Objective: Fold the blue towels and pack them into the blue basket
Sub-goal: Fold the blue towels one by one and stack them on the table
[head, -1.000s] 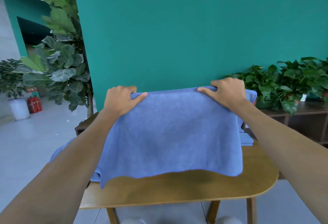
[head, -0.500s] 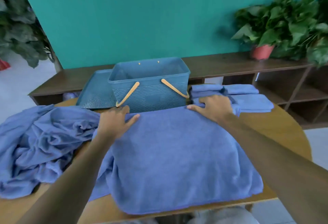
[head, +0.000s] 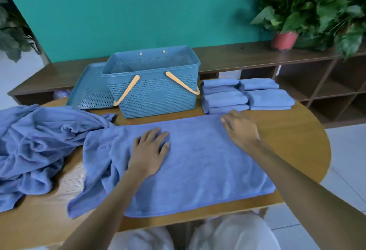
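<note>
left hand [head: 149,151] flat, fingers [head: 156,133] spread, right hand [head: 240,129] palm down, both arms extended

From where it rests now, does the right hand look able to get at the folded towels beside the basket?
Probably yes. The right hand lies flat on the far right corner of the spread towel, and the folded towels sit just beyond its fingers, with only bare table around and nothing between them.

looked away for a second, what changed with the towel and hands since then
The towel, held up by its top edge a second ago, now lies flat on the table. Left hand and right hand have let go and press on it, palms down. Basket and folded stacks unchanged.
</note>
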